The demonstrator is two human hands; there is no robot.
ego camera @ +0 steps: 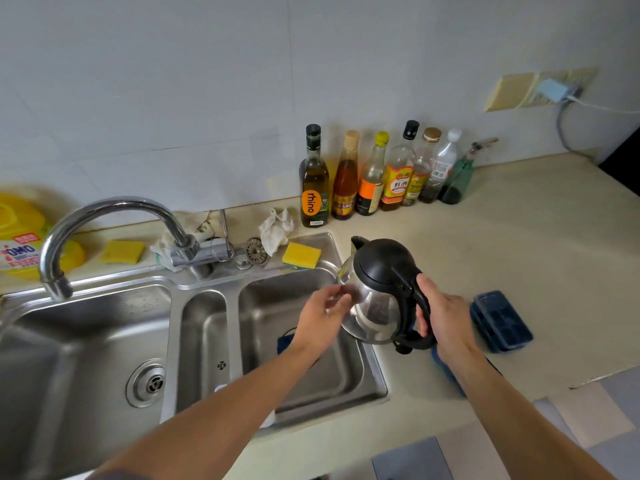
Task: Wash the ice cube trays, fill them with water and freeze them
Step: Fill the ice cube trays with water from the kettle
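Over the sink (367, 386), our right hand (446, 317) grips the kettle (377, 292) handle, our left hand (322, 317) open beside it. We think the blue trays (502, 320) look washed; filling and freezing remain.

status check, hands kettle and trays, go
Right hand gripping kettle handle, left hand steadying its body. Blue ice tray on counter, right of sink. Nothing blocking.

Both forearms stretched forward, right hand (441, 311) curled in a closed grip, left hand (320, 318) loosely spread, fingers half bent
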